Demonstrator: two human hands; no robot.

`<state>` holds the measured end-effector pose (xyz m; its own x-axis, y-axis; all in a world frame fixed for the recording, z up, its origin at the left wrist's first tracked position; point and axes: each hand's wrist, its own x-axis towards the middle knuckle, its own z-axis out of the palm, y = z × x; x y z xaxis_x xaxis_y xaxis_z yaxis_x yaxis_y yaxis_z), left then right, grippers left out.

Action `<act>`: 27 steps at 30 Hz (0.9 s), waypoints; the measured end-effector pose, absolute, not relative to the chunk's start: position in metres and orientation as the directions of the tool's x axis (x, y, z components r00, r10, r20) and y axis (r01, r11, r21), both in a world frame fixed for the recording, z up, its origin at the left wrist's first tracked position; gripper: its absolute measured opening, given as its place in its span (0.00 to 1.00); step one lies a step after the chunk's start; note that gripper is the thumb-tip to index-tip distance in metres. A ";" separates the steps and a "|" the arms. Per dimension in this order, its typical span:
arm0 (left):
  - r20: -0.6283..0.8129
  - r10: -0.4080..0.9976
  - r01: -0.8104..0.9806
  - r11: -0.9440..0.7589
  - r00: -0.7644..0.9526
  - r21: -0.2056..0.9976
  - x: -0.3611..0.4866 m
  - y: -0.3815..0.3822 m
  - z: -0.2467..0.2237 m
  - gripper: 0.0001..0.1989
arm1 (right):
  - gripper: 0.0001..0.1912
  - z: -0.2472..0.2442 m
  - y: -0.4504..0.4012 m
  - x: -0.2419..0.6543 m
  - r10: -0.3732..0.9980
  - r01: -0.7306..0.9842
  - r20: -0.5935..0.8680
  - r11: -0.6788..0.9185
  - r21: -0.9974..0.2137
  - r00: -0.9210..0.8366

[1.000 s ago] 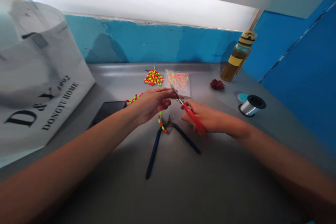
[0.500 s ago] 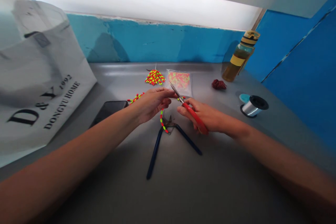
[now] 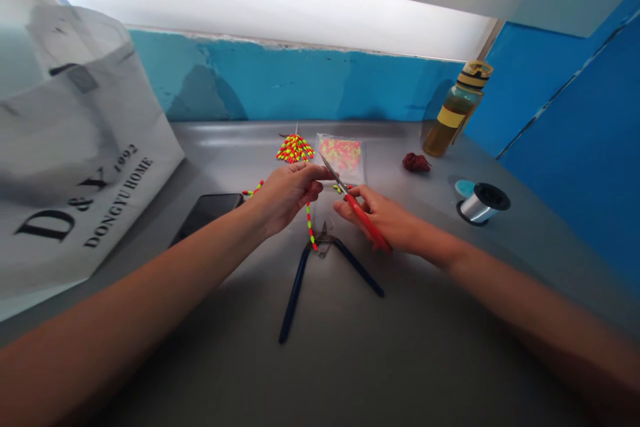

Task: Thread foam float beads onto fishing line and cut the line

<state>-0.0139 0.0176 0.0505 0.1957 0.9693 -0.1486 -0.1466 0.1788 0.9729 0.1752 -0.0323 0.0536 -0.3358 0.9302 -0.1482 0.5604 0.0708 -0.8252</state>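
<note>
Red-handled scissors point(image 3: 367, 219) are gripped in my right hand point(image 3: 393, 221), their blades pointing up and left to the fingertips of my left hand. My left hand point(image 3: 290, 193) is closed in a pinch on a string of red and yellow-green beads point(image 3: 309, 219). The strand hangs below the fingers down to the pliers; the exact pinch point is hidden. Blue-handled pliers point(image 3: 325, 238) lie spread on the table under both hands. A few loose beads point(image 3: 338, 189) lie beside the scissor blades.
A bundle of beaded strands point(image 3: 295, 148) and a clear bag of beads point(image 3: 341, 155) lie behind my hands. At left are a phone point(image 3: 210, 210) and a large white bag point(image 3: 95, 167). To the right sit dark red cord point(image 3: 416, 162), a wire spool point(image 3: 483, 204) and a bottle point(image 3: 453, 117).
My left hand has shifted slightly, and the bead string below it hangs straighter. The scissors in my right hand have moved slightly up and left.
</note>
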 end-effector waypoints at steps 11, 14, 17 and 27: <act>-0.094 0.984 -0.131 0.115 0.152 0.985 -0.013 0.018 0.045 0.06 | 0.28 0.058 -0.031 0.176 0.913 0.524 -0.213 0.001 -0.852 -0.348; -0.095 0.983 -0.135 0.117 0.157 0.984 -0.015 0.020 0.042 0.06 | 0.27 0.062 -0.032 0.175 0.912 0.516 -0.232 -0.028 -0.856 -0.337; -0.081 0.984 -0.143 0.104 0.160 0.984 -0.015 0.020 0.039 0.06 | 0.28 0.062 -0.033 0.174 0.913 0.509 -0.222 -0.018 -0.860 -0.342; -0.080 0.988 -0.149 0.100 0.131 0.984 -0.014 0.019 0.036 0.07 | 0.33 0.055 -0.033 0.173 0.928 0.516 -0.187 0.007 -0.856 -0.323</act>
